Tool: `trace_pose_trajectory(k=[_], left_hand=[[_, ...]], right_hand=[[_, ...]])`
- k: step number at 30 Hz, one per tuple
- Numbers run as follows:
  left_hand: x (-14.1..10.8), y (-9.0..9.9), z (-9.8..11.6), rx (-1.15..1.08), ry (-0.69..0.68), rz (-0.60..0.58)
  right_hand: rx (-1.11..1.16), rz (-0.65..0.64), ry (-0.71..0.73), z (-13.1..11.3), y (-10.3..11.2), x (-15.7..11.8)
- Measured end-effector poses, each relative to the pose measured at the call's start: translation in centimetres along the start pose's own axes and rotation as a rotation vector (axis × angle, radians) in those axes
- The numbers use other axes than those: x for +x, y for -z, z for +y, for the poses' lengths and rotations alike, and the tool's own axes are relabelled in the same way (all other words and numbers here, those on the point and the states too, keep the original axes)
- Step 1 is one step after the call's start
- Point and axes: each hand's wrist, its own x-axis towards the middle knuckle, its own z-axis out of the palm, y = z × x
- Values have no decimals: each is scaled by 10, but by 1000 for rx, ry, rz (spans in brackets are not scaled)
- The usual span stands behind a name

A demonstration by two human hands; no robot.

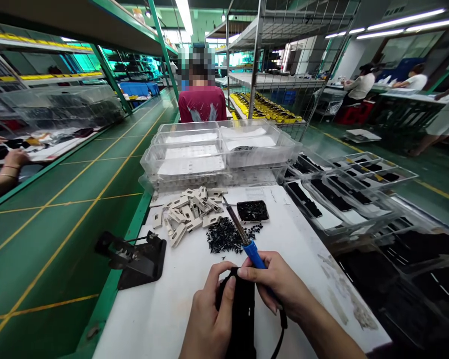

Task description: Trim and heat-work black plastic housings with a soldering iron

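My left hand (216,311) is closed around the upper end of a long black strap-like piece (243,319), its thumb pressed on the front. In my right hand (280,284) lies a soldering iron (255,255) with a blue handle, its metal tip pointing up and away over the table. The right thumb and fingertips also touch the top edge of the black piece, beside the left fingertips. What the fingertips pinch there is too small to make out. Just beyond my hands is a pile of small black parts (224,235). The iron's cord hangs below my right hand.
Pale rectangular parts (189,212) are heaped behind the black pile, near a small tray (253,211) of black bits. A black metal stand (142,259) is at the left edge. Clear plastic bins (194,169) stand at the back; bins of black pieces (322,194) are right. A person (202,102) sits ahead.
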Motion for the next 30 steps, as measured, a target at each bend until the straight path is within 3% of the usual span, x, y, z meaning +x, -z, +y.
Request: trace_pose_trajectory(k=[6,11,25,30], left_hand=[[-2,-3,7,35,-26,28],[-4,-4,10,65,-66,49],[2,-2,-2,110,-73,-16],[2,-2,-2,88,-86,10]], right_hand=[[-4,-27,-13,1,5,2],[-94,53,31,4,-1,0],[-53,59,39,10,-1,-2],[-58,49,21,9,0,-2]])
